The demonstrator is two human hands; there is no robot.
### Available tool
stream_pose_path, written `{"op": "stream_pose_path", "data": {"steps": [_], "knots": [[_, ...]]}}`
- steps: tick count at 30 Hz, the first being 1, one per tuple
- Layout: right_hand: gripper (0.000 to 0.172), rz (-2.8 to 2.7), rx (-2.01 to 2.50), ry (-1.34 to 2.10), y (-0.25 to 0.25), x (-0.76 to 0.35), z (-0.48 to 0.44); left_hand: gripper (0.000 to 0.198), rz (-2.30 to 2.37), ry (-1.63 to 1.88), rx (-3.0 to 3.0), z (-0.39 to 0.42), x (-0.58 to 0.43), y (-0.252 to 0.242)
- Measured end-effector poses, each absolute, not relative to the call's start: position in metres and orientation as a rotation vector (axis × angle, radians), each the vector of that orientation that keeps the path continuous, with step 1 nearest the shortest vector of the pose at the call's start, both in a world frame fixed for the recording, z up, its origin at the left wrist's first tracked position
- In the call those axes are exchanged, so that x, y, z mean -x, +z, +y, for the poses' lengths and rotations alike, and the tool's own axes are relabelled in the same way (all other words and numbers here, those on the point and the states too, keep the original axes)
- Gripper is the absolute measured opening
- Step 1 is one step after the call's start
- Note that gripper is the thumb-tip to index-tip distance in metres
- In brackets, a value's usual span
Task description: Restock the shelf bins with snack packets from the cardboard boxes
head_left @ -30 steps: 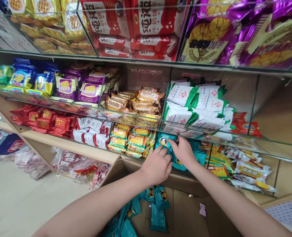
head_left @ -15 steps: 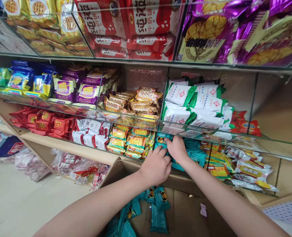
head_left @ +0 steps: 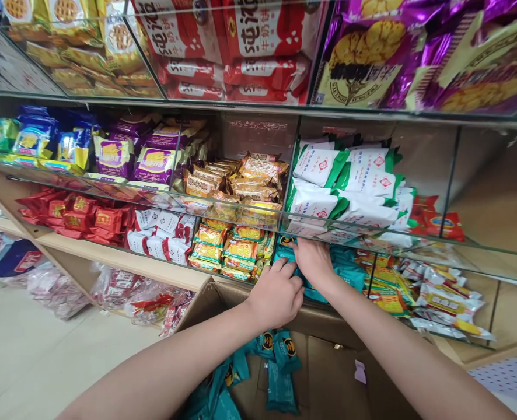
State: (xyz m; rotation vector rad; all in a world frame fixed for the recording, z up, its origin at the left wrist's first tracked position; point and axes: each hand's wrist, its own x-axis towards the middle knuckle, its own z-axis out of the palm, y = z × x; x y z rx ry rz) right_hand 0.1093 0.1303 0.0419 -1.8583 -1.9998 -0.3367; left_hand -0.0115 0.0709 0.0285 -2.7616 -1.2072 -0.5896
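Teal packets [head_left: 346, 271] are stacked at the front edge of the lower shelf [head_left: 153, 269], just beyond the far edge of an open carton [head_left: 320, 373], and loose teal packets [head_left: 280, 388] are scattered on the carton's floor, mostly toward its left side. The right hand [head_left: 315, 262] is reached in among the stacked ones, below the front edge of the glass shelf [head_left: 416, 248]; its fingers are bent, but whether anything is pinched cannot be made out. The left hand [head_left: 276, 294] is laid palm-down at the lower shelf's front edge with fingers curled and held close together; its fingertips are brought against the teal stack, and any pinch is hidden. If the front packets are pressed unevenly, the slippery-looking wrappers could be slid over that edge and dropped into the carton. The glass edge could be knocked by the right knuckles if the hand were lifted, and the white-and-green packets [head_left: 320, 166] above could be jolted. The neighbouring yellow packets [head_left: 241, 251] could be disturbed by a leftward push.
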Motion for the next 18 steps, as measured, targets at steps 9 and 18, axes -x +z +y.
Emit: {"op": "stream_pose_path", "data": {"steps": [9, 18], "knots": [[0.032, -2.098, 1.941, -0.175, 0.04, -0.109, 0.123, 0.023, -1.194, -0.62, 2.744, 0.072, 0.011, 0.027], [0.023, -2.396, 1.382, 0.186, 0.04, -0.133, 0.016, 0.023, -1.167, -0.724, 2.82, 0.078, 0.015, 0.022]]}}
